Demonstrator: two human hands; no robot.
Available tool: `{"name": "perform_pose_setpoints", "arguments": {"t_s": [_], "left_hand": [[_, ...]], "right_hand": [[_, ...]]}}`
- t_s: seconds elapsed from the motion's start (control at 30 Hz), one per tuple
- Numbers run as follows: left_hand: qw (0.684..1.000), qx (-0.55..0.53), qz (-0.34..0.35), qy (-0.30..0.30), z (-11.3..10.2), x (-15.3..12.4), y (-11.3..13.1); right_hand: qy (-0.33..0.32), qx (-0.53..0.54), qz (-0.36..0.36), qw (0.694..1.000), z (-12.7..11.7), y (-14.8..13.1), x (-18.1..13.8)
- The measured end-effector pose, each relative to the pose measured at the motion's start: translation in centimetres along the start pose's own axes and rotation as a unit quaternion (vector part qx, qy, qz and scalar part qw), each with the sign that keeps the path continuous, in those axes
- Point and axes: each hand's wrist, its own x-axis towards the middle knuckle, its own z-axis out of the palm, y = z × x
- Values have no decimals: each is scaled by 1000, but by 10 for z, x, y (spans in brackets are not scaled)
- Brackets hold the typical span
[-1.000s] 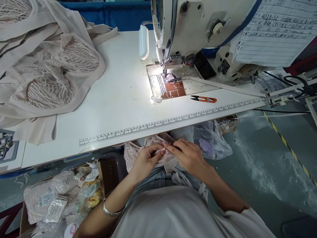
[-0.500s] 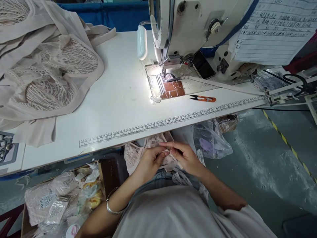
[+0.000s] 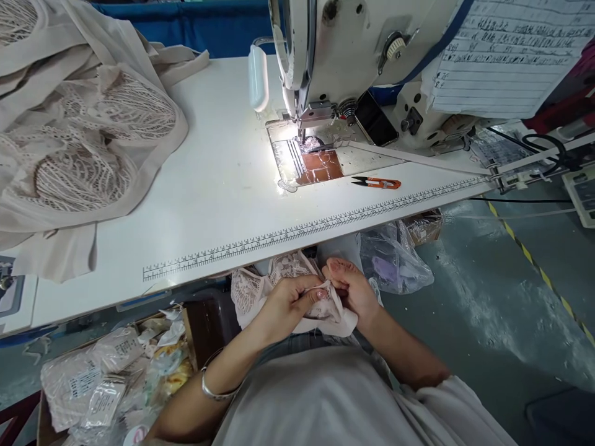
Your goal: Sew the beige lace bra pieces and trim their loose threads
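Observation:
Both my hands work in my lap, below the front edge of the white sewing table [image 3: 218, 186]. My left hand [image 3: 288, 303] pinches a thin pale strap of a beige lace garment [image 3: 260, 288] between thumb and fingers. My right hand [image 3: 351, 288] is curled closed on the same garment right beside it, fingertips touching the left hand's. The lace piece hangs over my thighs, partly hidden by my hands. An industrial sewing machine [image 3: 334, 56] stands at the far side of the table, its lit needle plate [image 3: 304, 158] bare.
Orange thread snips [image 3: 377, 182] lie right of the needle plate. A heap of beige lace garments [image 3: 79, 130] covers the table's left end. A box of packets [image 3: 102, 378] sits on the floor at left, a plastic bag [image 3: 395, 260] hangs under the table. A paper sheet [image 3: 506, 56] hangs on the machine.
My hands have drawn closer to my body and bunched the lace garment up; the right hand has curled tighter against the left. My view has shifted slightly to the right.

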Motion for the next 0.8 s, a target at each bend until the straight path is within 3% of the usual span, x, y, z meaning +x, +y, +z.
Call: {"name": "perform_pose_setpoints", "arguments": {"t_s": [0.23, 0.33, 0.4, 0.43, 0.53, 0.63, 0.8], "left_hand": [[999, -22, -11, -27, -2, -1, -7], [998, -42, -26, -42, -10, -11, -17], [998, -46, -42, -26, -15, -18, -23], [998, -42, -49, -12, -17, -20, -25], [998, -20, -56, 10, -16, -19, -26], [998, -8, -64, 8, -15, -15, -21], [997, -12, -68, 25, -16, -13, -18]], "right_hand": [[-3, -28, -23, 999, -9, -3, 6], [36, -72, -147, 986, -40, -27, 13], [93, -95, -269, 954, -59, -42, 16], [114, -116, -290, 943, -64, -46, 15], [61, -278, -249, 926, -59, -42, 7], [-16, -484, -249, 839, -38, -26, -4], [-35, -686, -405, 603, -26, -10, -12]]}}
